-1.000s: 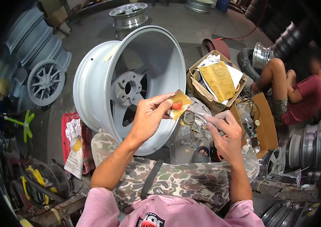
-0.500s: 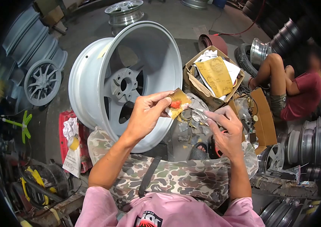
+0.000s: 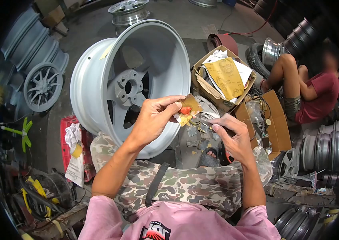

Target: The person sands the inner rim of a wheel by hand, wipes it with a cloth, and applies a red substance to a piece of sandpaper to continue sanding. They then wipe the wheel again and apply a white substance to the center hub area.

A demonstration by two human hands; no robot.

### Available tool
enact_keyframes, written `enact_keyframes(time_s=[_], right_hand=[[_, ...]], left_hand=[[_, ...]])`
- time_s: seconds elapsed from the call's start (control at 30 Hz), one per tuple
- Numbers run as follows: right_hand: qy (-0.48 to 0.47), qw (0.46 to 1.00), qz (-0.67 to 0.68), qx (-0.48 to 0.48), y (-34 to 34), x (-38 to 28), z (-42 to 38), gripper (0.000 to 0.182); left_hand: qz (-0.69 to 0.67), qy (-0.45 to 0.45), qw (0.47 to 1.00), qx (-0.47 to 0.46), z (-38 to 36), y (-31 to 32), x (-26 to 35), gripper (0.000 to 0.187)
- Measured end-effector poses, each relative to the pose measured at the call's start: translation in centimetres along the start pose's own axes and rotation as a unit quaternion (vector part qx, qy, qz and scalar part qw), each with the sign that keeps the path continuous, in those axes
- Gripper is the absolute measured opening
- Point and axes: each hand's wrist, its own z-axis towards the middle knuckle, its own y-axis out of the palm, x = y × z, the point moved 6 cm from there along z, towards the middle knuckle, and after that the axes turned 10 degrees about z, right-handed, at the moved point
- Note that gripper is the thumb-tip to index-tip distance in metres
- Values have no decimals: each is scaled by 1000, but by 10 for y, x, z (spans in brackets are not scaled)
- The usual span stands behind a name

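My left hand (image 3: 153, 120) pinches a small brown piece of sandpaper (image 3: 193, 105) between thumb and fingers. A dab of red putty (image 3: 185, 111) sits on this piece. My right hand (image 3: 233, 136) is closed on a thin grey blade-like strip (image 3: 204, 120), its tip close to the paper's edge; the fingers hide part of it. Just beyond my left hand, a large grey primed wheel rim (image 3: 91, 82) stands tilted on its side, its open barrel and spokes towards me.
A cardboard box (image 3: 202, 89) of sandpaper sheets and papers lies beyond my right hand. A second opened carton (image 3: 277, 120) holds odds and ends. At right a person (image 3: 321, 96) sits near stacked rims (image 3: 323, 148). A red case (image 3: 66, 136) stands left of my knee.
My right hand has shifted slightly left, and the grey strip's tip now lies nearer the putty. My left hand stays nearly still. The whole view has shifted slightly.
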Motion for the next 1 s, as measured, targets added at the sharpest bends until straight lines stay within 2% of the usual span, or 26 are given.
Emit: enact_keyframes(time_s=[0.13, 0.23, 0.3, 0.4, 0.47, 0.67, 0.83, 0.9, 1.0], right_hand=[[30, 999, 15, -21, -3, 1, -2, 18], [32, 998, 49, 25, -9, 0, -4, 20], [-43, 998, 7, 51, -8, -8, -3, 24], [-90, 992, -53, 75, -3, -9, -4, 31], [-96, 990, -72, 80, -4, -6, -6, 32], [-97, 986, -112, 79, -9, -13, -11, 34], [-102, 984, -110, 98, -9, -15, -10, 32], [-114, 985, -110, 69, -2, -16, -9, 31], [-110, 985, -113, 75, -7, -16, -9, 31]], left_hand=[[-13, -2, 1000, 21, 2, -4, 1, 34], [-44, -21, 999, 19, 3, -3, -7, 35], [-71, -32, 997, -1, 3, 1, -12, 35], [-134, -60, 989, -23, 1, 7, -14, 37], [-146, -81, 986, 5, 0, 4, -11, 39], [-85, -31, 995, 30, 6, -2, -17, 38], [-40, -36, 998, 30, 0, 2, -6, 37], [-23, -38, 999, 26, 0, 2, -5, 36], [-23, -24, 999, 41, 1, -1, -4, 36]])
